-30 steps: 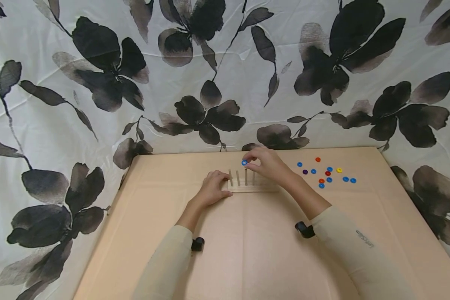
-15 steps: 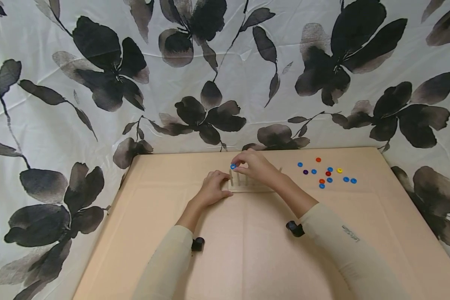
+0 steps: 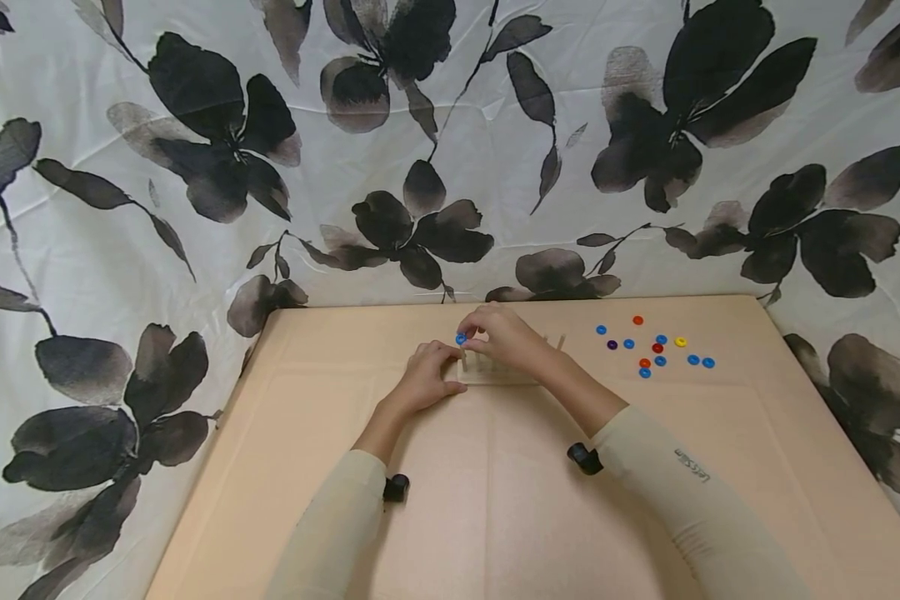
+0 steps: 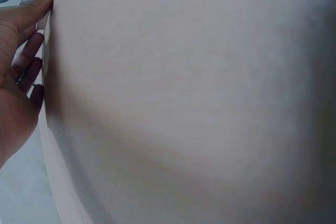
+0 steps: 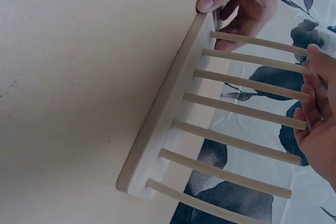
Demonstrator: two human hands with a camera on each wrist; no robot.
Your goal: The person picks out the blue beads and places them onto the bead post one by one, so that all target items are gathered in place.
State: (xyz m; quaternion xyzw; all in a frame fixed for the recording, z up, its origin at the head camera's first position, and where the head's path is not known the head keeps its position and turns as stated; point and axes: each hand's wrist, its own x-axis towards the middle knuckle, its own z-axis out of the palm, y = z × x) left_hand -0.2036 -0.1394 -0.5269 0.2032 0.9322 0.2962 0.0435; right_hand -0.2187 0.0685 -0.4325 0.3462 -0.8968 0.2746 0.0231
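A light wooden base with several upright pegs, a peg stand (image 5: pixel 168 98), stands near the far edge of the table. My left hand (image 3: pixel 423 379) grips its left end, thumb on the front edge and fingers behind. Between the thumb and fingertips of my right hand (image 3: pixel 506 337) is a small blue ring (image 3: pixel 461 338), right at the top of the leftmost peg (image 5: pixel 257 43). In the right wrist view the fingers hide the ring. All pegs seen in that view are bare along their visible lengths. The left wrist view shows my left thumb and fingers at the stand's end.
Several small rings lie scattered to the right of the stand: blue ones (image 3: pixel 693 360), red and orange ones such as a red ring (image 3: pixel 657 348), a yellow ring (image 3: pixel 681 342) and a dark purple ring (image 3: pixel 612 345). A flowered cloth (image 3: pixel 420 125) hangs behind the table (image 3: pixel 487 500).
My right hand has moved left along the pegs with the blue ring, from above a middle peg to the top of the leftmost one. The left hand has stayed on the stand.
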